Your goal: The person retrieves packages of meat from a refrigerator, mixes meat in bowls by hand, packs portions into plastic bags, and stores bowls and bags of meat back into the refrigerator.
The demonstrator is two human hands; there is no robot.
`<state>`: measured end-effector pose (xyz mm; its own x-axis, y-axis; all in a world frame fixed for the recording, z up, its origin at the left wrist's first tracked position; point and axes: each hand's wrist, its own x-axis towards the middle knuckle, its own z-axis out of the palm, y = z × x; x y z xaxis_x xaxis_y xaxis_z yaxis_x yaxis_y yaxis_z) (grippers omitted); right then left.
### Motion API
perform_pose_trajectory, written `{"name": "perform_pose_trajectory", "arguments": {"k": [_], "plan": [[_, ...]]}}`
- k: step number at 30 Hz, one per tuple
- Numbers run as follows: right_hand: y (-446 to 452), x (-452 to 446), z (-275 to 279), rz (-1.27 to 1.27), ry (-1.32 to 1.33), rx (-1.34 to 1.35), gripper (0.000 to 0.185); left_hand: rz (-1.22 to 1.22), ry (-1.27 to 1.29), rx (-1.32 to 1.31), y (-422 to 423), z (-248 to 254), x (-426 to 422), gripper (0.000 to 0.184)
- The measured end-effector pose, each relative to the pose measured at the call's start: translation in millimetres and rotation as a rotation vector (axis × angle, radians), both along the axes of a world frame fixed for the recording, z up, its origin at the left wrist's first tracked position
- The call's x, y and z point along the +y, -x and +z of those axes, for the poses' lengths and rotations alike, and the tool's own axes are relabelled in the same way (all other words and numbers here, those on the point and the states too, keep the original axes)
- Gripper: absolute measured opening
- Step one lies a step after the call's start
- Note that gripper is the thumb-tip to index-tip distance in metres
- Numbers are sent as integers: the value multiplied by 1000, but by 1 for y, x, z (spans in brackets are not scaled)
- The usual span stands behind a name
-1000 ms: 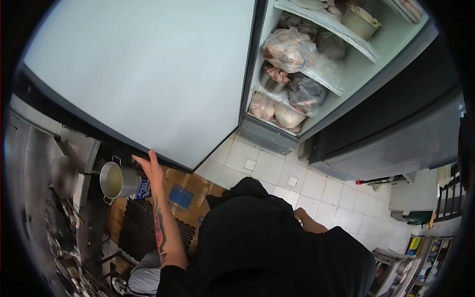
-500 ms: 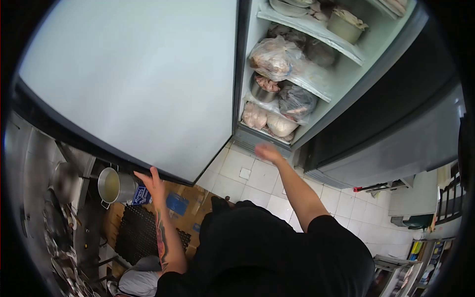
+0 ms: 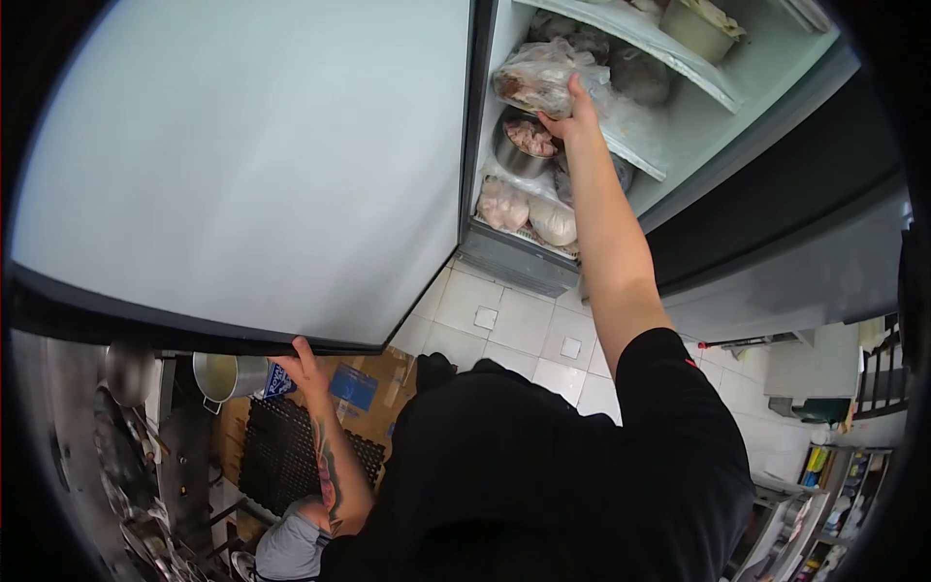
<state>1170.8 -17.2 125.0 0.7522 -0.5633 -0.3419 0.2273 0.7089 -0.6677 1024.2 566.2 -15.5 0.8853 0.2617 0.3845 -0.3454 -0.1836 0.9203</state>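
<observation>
My right hand (image 3: 574, 118) reaches into the open upright freezer and grips the front of a clear plastic bag (image 3: 538, 78) with dark and pale contents I cannot make out. Its thumb lies under the bag's lower edge and a finger reaches up its side. Just below stands a steel pot (image 3: 524, 155) filled with pale pink pieces of meat. At the lower left, my left hand (image 3: 308, 371) holds the bottom edge of the white freezer door (image 3: 242, 184), thumb on the inner face; its other fingers are partly hidden.
More bagged food (image 3: 553, 223) fills the lowest shelf, and a pale tub (image 3: 700, 29) stands higher up. A two-handled pot (image 3: 221, 376) is beside my left hand, near a black perforated mat (image 3: 272, 451). Grey cloth (image 3: 291, 545), seemingly another person's clothing, is at lower left.
My right hand has risen from below the freezer to the plastic bag, whose front looks pushed up slightly. My left hand stays on the door, which has swung a little wider.
</observation>
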Motion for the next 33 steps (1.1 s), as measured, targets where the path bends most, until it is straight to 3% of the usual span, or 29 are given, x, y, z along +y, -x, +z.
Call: {"name": "perform_pose_trajectory", "arguments": {"k": [4,12,14,15,16,19,21,27,33], "plan": [[18,2,12,19,47,24,73,-61,52,-47,-12,-5,4,80],[-10,-44,36,161,-22,-129,78,-2,-40,65,-25,-13,24,81],[-6,-41,57,230,144,72,74,28,-26,94,-24,-4,14,80],[-13,-52,47,235,101,-79,54,59,33,98,-26,-2,12,81],[-26,-67,25,236,101,-79,54,92,93,100,-28,-2,10,82],[-39,-103,-40,95,101,-228,30,139,33,58,-30,0,5,83],[-28,-98,-50,114,67,-248,30,186,58,27,-28,3,-1,76],[11,-94,-68,72,-20,-323,33,139,55,63,-21,2,4,79],[26,-114,-46,114,41,-402,39,191,-13,57,-13,13,-9,79]]}}
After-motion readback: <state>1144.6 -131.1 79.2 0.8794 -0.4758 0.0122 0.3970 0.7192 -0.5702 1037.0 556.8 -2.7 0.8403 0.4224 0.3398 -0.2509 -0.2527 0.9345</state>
